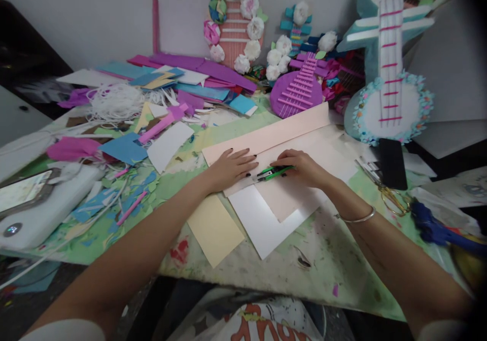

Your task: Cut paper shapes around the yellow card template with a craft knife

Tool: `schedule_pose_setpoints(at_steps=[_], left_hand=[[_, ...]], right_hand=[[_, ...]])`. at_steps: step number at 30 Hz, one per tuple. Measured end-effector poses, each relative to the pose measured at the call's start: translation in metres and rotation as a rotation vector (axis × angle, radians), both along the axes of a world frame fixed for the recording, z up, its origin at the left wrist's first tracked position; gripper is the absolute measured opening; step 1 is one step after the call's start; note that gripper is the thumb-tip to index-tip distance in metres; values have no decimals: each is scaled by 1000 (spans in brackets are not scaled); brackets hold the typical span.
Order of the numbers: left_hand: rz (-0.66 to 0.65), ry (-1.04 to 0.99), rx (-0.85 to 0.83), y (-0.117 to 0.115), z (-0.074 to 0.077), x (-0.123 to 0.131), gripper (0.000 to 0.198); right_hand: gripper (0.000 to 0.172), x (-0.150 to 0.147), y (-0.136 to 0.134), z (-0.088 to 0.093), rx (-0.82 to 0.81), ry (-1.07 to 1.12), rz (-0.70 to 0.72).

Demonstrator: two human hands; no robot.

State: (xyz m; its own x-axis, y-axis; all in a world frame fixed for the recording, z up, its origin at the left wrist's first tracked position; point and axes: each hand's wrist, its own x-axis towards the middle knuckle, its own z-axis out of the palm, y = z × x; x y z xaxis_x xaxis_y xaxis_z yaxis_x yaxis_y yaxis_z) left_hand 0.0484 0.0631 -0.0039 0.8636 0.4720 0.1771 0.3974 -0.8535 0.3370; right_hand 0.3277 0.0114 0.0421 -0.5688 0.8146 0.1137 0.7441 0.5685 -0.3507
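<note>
My left hand lies flat with fingers spread on pale pink foam or paper sheets. In my right hand is a green and black box cutter. Its front end points left, close to my left fingertips and low over the pale sheets. Whether the blade touches them I cannot tell. Under the pink pieces, a glossy white sheet sticks out toward me. A pale yellow sheet lies beside it on the left.
Coloured offcuts and tangled white string cover the left side, near a phone. Lute-shaped crafts, one purple and one pale blue, stand behind. Scissors, a black phone and a blue tool lie right.
</note>
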Motion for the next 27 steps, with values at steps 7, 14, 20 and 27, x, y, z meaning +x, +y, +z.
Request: schedule_pose_setpoints(at_steps=[7, 14, 20, 27], left_hand=[[-6, -27, -70, 4, 1, -3, 36], [23, -149, -107, 5, 0, -3, 25], [8, -204, -123, 6, 3, -1, 29], [13, -226, -122, 6, 5, 2, 23]], right_hand=[[49, 3, -3, -1, 28, -75, -4], [42, 14, 1, -13, 78, -17, -44], [37, 12, 3, -14, 88, 14, -37], [34, 11, 3, -15, 82, 38, -39]])
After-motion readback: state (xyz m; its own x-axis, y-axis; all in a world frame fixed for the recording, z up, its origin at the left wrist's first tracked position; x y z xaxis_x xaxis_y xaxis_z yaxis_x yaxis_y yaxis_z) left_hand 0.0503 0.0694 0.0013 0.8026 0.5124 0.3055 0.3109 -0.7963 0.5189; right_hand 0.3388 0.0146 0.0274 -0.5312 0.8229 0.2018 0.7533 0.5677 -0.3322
